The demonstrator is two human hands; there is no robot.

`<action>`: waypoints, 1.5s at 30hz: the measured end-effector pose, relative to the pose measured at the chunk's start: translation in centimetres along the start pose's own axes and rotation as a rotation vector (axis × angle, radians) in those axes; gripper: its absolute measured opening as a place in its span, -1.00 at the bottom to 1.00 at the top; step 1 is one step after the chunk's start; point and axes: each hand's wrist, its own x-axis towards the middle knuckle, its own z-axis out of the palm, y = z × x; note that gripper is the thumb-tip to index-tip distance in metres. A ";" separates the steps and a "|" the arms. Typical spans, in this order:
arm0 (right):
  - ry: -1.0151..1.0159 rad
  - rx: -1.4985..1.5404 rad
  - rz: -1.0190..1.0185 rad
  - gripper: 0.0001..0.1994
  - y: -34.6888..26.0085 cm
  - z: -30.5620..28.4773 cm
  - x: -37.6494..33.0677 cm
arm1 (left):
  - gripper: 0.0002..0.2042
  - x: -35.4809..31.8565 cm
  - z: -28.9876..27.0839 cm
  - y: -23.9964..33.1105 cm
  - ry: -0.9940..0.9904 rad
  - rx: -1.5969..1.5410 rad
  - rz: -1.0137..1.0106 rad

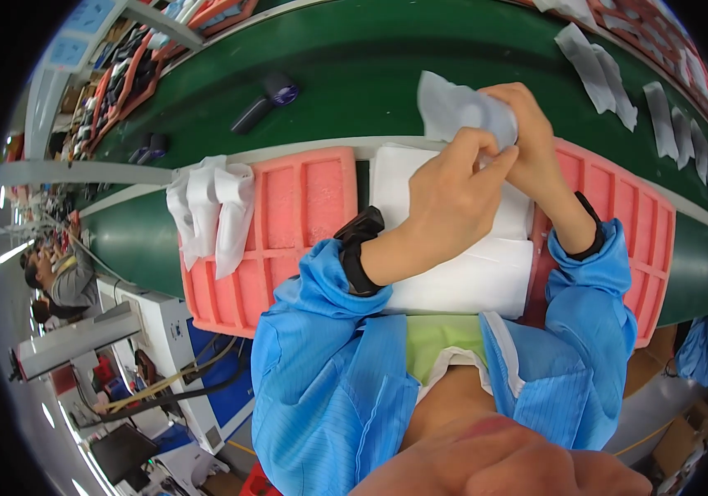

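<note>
A translucent white wrapper (451, 107) is held up over the near edge of the green belt. A pale round shape shows faintly through it; what lies inside I cannot make out. My right hand (529, 136) curls round the wrapper's right side. Below it, my left hand (457, 188) pinches the lower edge, thumb and forefinger pressed together close to the right hand. Beneath both hands lie stacked white sheets (457, 277), partly covered by my left hand and forearm.
Pink compartment trays (308, 202) (647, 240) flank the sheets; wrapped white pieces (220, 211) lie on the left one. On the green belt (354, 66) are dark, hair-dryer-shaped items (259, 107) and, at right, several white-wrapped pieces (598, 74). A metal bar (90, 173) juts in from the left.
</note>
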 end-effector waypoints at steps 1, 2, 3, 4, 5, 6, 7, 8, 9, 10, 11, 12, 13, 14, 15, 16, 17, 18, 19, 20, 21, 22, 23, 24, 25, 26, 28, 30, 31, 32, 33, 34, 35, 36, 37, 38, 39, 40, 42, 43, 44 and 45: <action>0.018 0.015 0.069 -0.40 0.3 -0.1 -0.2 | -0.56 0.2 -0.3 0.1 0.008 0.013 -0.007; 0.035 0.028 0.138 -0.41 0.4 -0.1 -0.2 | -0.48 0.6 -0.7 0.2 -0.001 0.007 -0.086; 0.028 0.034 0.129 -0.41 0.4 0.0 -0.2 | -0.40 1.1 -1.0 0.4 -0.011 -0.002 -0.162; 0.006 0.078 0.193 -0.38 0.2 0.1 -0.3 | -0.32 1.4 -1.2 0.3 -0.020 -0.014 -0.238; -0.016 0.119 0.258 -0.36 -0.1 0.1 -0.4 | -0.32 1.5 -1.3 -0.1 -0.011 -0.010 -0.242; -0.037 0.159 0.323 -0.34 -0.3 0.0 -0.4 | -0.31 1.5 -1.2 -1.0 0.003 0.016 -0.215; -0.043 0.156 0.317 -0.34 -0.6 0.1 -0.3 | -0.29 1.6 -1.2 -1.9 0.016 0.040 -0.188; -0.084 0.332 0.310 -0.32 -0.9 0.1 -0.2 | -0.28 1.7 -1.3 -2.5 0.026 0.057 -0.156; -0.125 0.507 0.301 -0.30 -1.3 0.2 0.0 | -0.28 1.9 -1.7 -2.9 0.030 0.050 -0.153; -0.158 0.678 0.294 -0.28 -1.5 0.0 0.0 | -0.30 2.2 -2.2 -3.4 0.013 -0.189 -0.206; -0.151 0.665 0.297 -0.28 -1.5 -0.2 0.3 | -0.32 2.5 -2.9 -3.8 -0.006 -0.427 -0.258; -0.132 0.527 0.178 -0.30 -1.3 -0.3 0.7 | -0.35 2.7 -3.4 -4.1 -0.029 -0.665 -0.309; -0.116 0.390 0.057 -0.33 -1.0 -0.4 1.3 | -0.35 3.0 -3.9 -4.2 -0.032 -0.673 -0.301; -0.100 0.253 -0.062 -0.36 -0.8 -0.6 1.5 | -0.36 3.1 -4.3 -4.1 -0.121 -0.743 -0.197; -0.095 0.243 -0.062 -0.36 -0.6 -0.7 1.1 | -0.37 3.2 -4.8 -4.0 -0.211 -0.810 -0.091; -0.218 0.329 0.001 -0.37 -0.1 -0.6 0.2 | -0.38 3.3 -5.1 -4.0 -0.302 -0.874 0.016; -0.339 0.416 0.065 -0.39 0.5 -0.4 -0.6 | -0.38 3.4 -5.3 -4.3 -0.306 -0.879 0.025; -0.463 0.508 0.131 -0.40 0.4 -0.4 -0.9 | -0.42 3.4 -5.4 -4.9 -0.259 -0.928 -0.022; -0.458 0.505 0.132 -0.40 0.3 -0.5 -0.8 | -0.45 3.3 -5.5 -5.4 -0.212 -0.976 -0.070; -0.375 0.405 0.151 -0.44 0.3 -0.7 -0.6 | -0.49 3.2 -5.3 -5.7 -0.165 -1.023 -0.119; -0.291 0.304 0.169 -0.49 0.2 -0.8 -0.3 | -0.49 2.9 -5.0 -5.7 -0.170 -1.026 -0.116; -0.207 0.203 0.187 -0.53 0.1 -0.9 -0.2 | -0.53 2.6 -4.6 -5.8 -0.030 -0.871 -0.207; -0.203 0.204 0.182 -0.53 0.1 -0.9 -0.1 | -0.58 2.4 -4.4 -5.7 0.113 -0.705 -0.292; -0.153 0.059 0.189 -0.56 0.2 -0.7 -0.2 | -0.62 2.4 -4.2 -5.5 0.252 -0.538 -0.373; -0.105 -0.083 0.198 -0.59 0.3 -0.3 -0.4 | -0.62 2.3 -3.8 -4.9 0.254 -0.535 -0.372; -0.058 -0.225 0.208 -0.63 0.3 -0.1 -0.5 | -0.66 2.3 -3.0 -3.9 0.282 -0.515 -0.343; -0.053 -0.215 0.216 -0.65 -0.1 0.1 -0.4 | -0.73 2.2 -1.8 -2.5 0.334 -0.476 -0.286; -0.043 -0.196 0.234 -0.69 -0.6 0.3 -0.5 | -0.75 2.0 -1.7 -2.5 0.341 -0.360 -0.212; -0.045 -0.193 0.238 -0.69 -0.8 0.4 -0.7 | -0.78 1.9 -1.6 -2.5 0.349 -0.244 -0.136; -0.055 -0.193 0.246 -0.68 -0.9 0.5 -0.9 | -0.80 1.8 -1.5 -2.5 0.356 -0.127 -0.060; -0.066 -0.188 0.243 -0.67 -1.1 0.7 -0.8 | -0.80 1.7 -1.5 -2.6 0.359 -0.116 -0.063; -0.079 -0.181 0.240 -0.66 -1.2 1.0 -0.6 | -0.80 1.5 -1.4 -2.9 0.354 -0.087 -0.027; -0.086 -0.169 0.231 -0.66 -1.2 1.1 -0.5 | -0.81 1.4 -1.3 -3.1 0.348 -0.055 0.008; -0.078 -0.080 0.270 -0.63 -1.0 0.8 -0.5 | -0.81 1.4 -1.3 -3.3 0.342 -0.021 0.042; -0.072 0.012 0.309 -0.61 -0.7 0.5 -0.5 | -0.81 1.5 -1.4 -3.4 0.347 -0.002 0.034; -0.073 0.108 0.344 -0.58 -0.4 0.4 -0.3 | -0.83 1.7 -1.6 -3.5 0.317 0.014 -0.026; -0.091 0.128 0.329 -0.58 -0.3 0.4 -0.3 | -0.85 1.8 -1.9 -3.6 0.288 0.030 -0.086; -0.206 0.195 0.393 -0.59 -0.4 -0.1 -0.2 | -0.86 2.0 -2.4 -3.9 0.263 0.039 -0.143; -0.446 0.329 0.510 -0.60 -0.1 -0.8 -0.1 | -0.88 2.2 -3.6 -5.8 0.308 -0.019 -0.233; -0.455 0.336 0.498 -0.60 0.8 -1.1 -0.2 | -0.89 2.6 -3.8 -7.0 0.337 -0.119 -0.306; -0.412 0.258 0.500 -0.60 1.8 -1.4 -0.2 | -0.90 3.1 -4.2 -8.1 0.363 -0.225 -0.371; -0.371 0.188 0.499 -0.61 3.0 -1.3 -0.1 | -0.90 3.0 -4.6 -9.6 0.369 -0.209 -0.367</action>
